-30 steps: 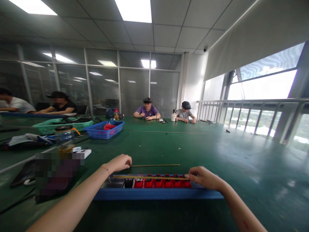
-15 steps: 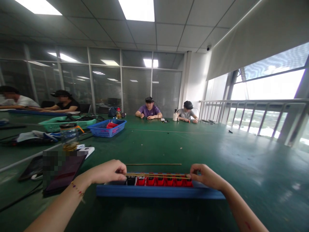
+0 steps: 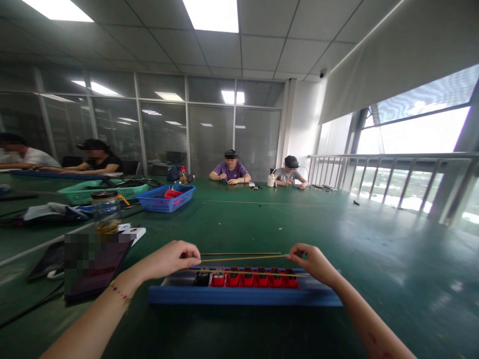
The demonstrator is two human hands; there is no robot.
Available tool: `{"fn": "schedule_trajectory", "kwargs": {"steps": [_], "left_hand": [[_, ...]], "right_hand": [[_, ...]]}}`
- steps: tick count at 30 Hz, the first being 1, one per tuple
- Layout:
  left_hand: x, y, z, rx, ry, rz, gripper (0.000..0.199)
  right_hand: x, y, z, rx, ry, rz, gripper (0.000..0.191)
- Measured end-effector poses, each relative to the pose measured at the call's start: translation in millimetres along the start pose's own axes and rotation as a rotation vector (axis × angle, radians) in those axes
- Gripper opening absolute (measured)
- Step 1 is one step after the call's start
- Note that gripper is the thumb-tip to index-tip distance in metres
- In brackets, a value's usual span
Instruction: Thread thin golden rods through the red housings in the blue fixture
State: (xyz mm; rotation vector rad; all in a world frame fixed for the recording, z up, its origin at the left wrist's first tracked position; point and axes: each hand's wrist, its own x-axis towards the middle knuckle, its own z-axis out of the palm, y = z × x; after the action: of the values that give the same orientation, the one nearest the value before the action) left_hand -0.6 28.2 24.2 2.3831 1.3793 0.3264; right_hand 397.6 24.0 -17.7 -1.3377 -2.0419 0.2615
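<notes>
Since the last frame, both hands have shifted up from the blue tray [image 3: 245,297], taking one stick [image 3: 243,259] off it. The left hand [image 3: 181,257] pinches that stick's left end, the right hand [image 3: 307,260] its right.

The tray, lower centre of the frame, holds a row of red pieces [image 3: 248,279] with a black piece [image 3: 202,278] at its left; a second stick [image 3: 243,272] lies across. Just beyond lies a third stick [image 3: 239,254].

At left, the jar [image 3: 107,213] holds something amber. Farther off, the blue basket [image 3: 164,204] has a red item [image 3: 172,193] inside, the green basket [image 3: 77,197] dark cords [image 3: 112,183].
</notes>
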Motion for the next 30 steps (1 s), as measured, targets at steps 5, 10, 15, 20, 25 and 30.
{"fn": "schedule_trajectory", "kwargs": {"steps": [5,10,15,20,25,30], "left_hand": [[9.1,-12.7,-1.1,0.065,0.043,-0.002,0.032],[33.4,-33.4,7.4,0.246,0.105,-0.007,0.021],[55.9,-48.3,20.8,0.295,0.105,-0.024,0.011],[68.5,-54.8,30.6,0.291,0.065,-0.068,0.008],[71.6,-48.9,35.8,0.246,0.059,-0.073,0.012],[61.6,-25.1,22.7,0.149,0.071,-0.025,0.023]], "right_hand": [[16.0,2.7,-0.9,-0.029,-0.097,-0.046,0.027],[35.7,12.3,10.3,-0.193,-0.242,-0.075,0.021],[55.8,22.8,33.5,-0.31,-0.309,-0.085,0.014],[66.1,33.8,48.1,-0.319,-0.363,-0.056,0.013],[61.7,42.3,48.4,-0.279,-0.351,-0.041,0.018],[54.1,47.2,44.3,-0.239,-0.344,-0.033,0.019]]}}
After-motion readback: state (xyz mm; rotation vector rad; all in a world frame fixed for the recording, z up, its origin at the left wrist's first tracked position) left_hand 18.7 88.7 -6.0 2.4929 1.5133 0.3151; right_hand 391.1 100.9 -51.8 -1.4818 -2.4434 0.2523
